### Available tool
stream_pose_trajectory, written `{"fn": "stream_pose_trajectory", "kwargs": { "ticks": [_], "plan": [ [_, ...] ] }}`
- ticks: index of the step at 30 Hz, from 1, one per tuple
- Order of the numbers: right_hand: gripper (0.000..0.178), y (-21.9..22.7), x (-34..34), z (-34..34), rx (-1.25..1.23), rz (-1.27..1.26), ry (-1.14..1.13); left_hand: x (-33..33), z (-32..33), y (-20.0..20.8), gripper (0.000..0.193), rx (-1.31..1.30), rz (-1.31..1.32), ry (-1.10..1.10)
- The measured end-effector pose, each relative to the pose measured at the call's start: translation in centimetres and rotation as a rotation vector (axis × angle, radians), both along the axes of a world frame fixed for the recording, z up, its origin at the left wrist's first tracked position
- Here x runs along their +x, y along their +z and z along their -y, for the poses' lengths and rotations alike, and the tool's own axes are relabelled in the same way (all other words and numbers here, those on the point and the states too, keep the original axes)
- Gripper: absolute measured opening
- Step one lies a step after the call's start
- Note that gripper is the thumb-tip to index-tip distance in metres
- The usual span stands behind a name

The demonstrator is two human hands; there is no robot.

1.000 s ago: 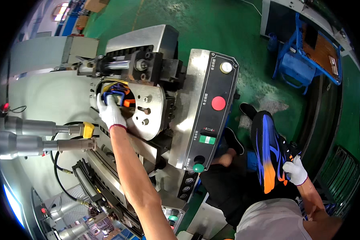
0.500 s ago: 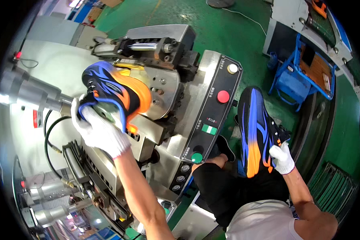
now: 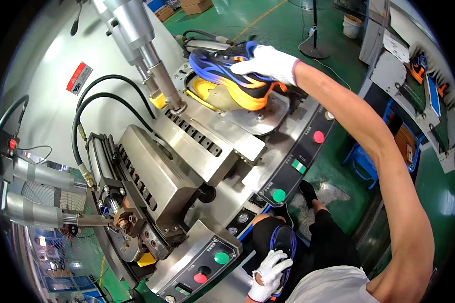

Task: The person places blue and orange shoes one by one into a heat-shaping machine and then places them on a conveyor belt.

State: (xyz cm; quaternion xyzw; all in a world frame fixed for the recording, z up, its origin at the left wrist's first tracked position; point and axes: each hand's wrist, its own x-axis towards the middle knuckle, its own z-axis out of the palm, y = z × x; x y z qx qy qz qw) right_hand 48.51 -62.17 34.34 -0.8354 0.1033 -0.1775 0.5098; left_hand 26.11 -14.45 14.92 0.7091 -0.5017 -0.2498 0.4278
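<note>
My right hand [image 3: 270, 63], in a white glove, grips the heel and collar of a black sneaker [image 3: 225, 68] with blue and orange flowing patterns and an orange sole. That sneaker is tilted over the yellow-edged pad [image 3: 207, 91] of a steel press; whether it touches the pad I cannot tell. Low in the view, my left hand [image 3: 270, 275], also gloved, is closed at the opening of a second dark sneaker [image 3: 283, 240] with blue edging. This one is near my lap, its toe pointing away from me, and the glove covers part of it.
A thick metal piston [image 3: 159, 83] stands beside the upper pad. Control panels with red buttons [image 3: 319, 137] and green buttons [image 3: 279, 195] run along the machine's near side. A second press station [image 3: 136, 237] is at lower left. A blue stool [image 3: 361, 164] and shoe rack [image 3: 414, 96] are on the right.
My view has turned left. My right hand has brought its sneaker from the right onto the press area. My left hand has left the press and is now low, with a sneaker near my lap.
</note>
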Motion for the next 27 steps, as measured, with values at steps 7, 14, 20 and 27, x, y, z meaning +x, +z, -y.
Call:
{"fn": "stream_pose_trajectory", "kwargs": {
  "ticks": [7,14,20,27],
  "plan": [
    [0.030,-7.2,17.6,-5.4,-0.945,-0.220,0.009,-0.3,-1.6,1.3,0.040,0.092,-0.392,0.173],
    [0.066,-11.5,15.0,-3.2,-0.614,-0.070,-0.151,0.6,-1.9,-0.9,0.038,-0.020,-0.304,0.119],
    [0.079,-8.7,14.6,-3.0,-0.692,-0.327,-0.073,-1.1,-2.6,-3.8,0.035,-0.061,-0.237,0.149],
    [0.092,-9.9,-9.5,-17.8,-0.502,0.142,0.106,-0.9,-2.5,-2.6,0.042,-0.225,-0.236,0.208]
  ]
}}
